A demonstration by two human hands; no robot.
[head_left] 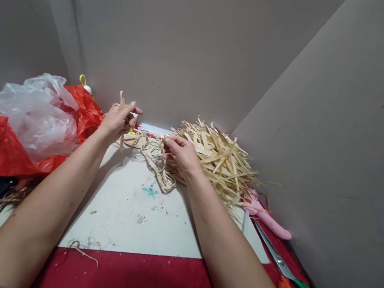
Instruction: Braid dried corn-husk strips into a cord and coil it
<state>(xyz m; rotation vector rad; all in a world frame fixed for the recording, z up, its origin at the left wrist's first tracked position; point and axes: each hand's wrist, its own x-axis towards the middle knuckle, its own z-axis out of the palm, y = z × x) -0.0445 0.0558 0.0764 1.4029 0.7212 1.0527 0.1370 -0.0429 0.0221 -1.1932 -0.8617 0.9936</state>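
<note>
My left hand [119,120] is raised above the far part of the white board, its fingers closed round a flat straw strip [122,99] that sticks up and down past the hand. To its right, my right hand [182,154] pinches a thin twisted straw cord [161,146] between thumb and fingertips. The cord runs across between both hands. Below them a length of braided straw [154,163] loops down onto the board. A heap of dry straw strips [223,159] lies just beyond and right of my right hand.
A white board [126,220] covers part of a red cloth [133,279]. Scissors [280,262] and a pink-handled tool [270,219] lie at right. Crumpled clear plastic [38,111] and red plastic bags [19,155] fill the left. Grey walls [190,45] stand behind and right.
</note>
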